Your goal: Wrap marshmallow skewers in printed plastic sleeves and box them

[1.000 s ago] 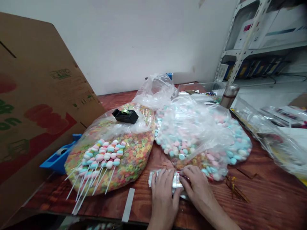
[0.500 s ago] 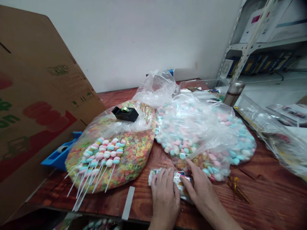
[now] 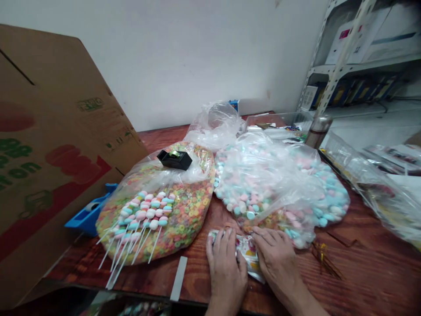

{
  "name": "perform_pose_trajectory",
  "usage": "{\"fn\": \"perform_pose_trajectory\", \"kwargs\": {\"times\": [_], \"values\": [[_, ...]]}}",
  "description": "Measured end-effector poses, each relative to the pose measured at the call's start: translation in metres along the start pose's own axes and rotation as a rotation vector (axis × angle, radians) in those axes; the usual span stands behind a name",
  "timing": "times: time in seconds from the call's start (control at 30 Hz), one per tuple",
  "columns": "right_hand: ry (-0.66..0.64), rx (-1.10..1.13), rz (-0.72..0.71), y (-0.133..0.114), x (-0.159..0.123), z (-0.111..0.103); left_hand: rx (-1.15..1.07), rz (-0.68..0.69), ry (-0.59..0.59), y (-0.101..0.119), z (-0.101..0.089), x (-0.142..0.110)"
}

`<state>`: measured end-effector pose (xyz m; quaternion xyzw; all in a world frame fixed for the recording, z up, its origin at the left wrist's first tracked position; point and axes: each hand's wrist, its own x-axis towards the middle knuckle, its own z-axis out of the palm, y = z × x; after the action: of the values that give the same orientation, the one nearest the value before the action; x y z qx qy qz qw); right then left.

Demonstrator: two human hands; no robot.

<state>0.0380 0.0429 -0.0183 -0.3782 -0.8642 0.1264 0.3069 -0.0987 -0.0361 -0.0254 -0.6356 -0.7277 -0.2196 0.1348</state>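
Note:
My left hand (image 3: 226, 270) and my right hand (image 3: 276, 256) press down on a printed foil packet (image 3: 248, 254) at the table's front edge, and my fingers hide much of it. My right fingertips touch the lower edge of a clear plastic bag of pastel marshmallows (image 3: 272, 182). To the left lies a clear bag of colourful cereal rings (image 3: 184, 210), with several marshmallow skewers (image 3: 141, 217) resting on it. A black tape dispenser (image 3: 174, 159) sits on top of that bag.
The bags lie on a reddish wooden table (image 3: 368, 259). A large cardboard sheet (image 3: 49, 149) and a blue dispenser (image 3: 88, 219) stand at the left. A steel flask (image 3: 318, 131), a clear bin (image 3: 279, 125), another plastic bag (image 3: 371, 188) and gold ties (image 3: 324, 261) lie beyond or right.
My hands have shifted on the foil packet, and more of its printed face shows. My right hand has lowered from the marshmallow bag's edge onto the packet. The view has shifted slightly.

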Motion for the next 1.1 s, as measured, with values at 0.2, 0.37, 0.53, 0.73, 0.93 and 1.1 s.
{"fn": "perform_pose_trajectory", "kwargs": {"times": [0.2, 0.37, 0.53, 0.73, 0.93, 1.1], "values": [[0.142, -0.244, -0.181, 0.021, -0.012, -0.037, -0.042, -0.022, 0.075, -0.007, -0.002, 0.0], [0.244, -0.136, -0.182, 0.027, -0.027, -0.071, -0.76, -0.103, 0.153, 0.024, -0.006, -0.011], [0.173, -0.12, -0.273, 0.035, -0.032, -0.09, -1.995, -0.703, -0.564, 0.081, -0.005, 0.006], [0.149, 0.17, 0.057, 0.038, -0.049, -0.081, -2.186, -1.145, -0.183, 0.087, -0.017, 0.051], [0.161, 1.156, 0.66, 0.014, -0.048, -0.058, -2.01, -1.17, -0.136, 0.095, -0.019, 0.046], [0.151, 1.08, 0.657, 0.007, -0.043, -0.065, -1.969, -1.037, -0.16, 0.097, -0.024, 0.041]]}}
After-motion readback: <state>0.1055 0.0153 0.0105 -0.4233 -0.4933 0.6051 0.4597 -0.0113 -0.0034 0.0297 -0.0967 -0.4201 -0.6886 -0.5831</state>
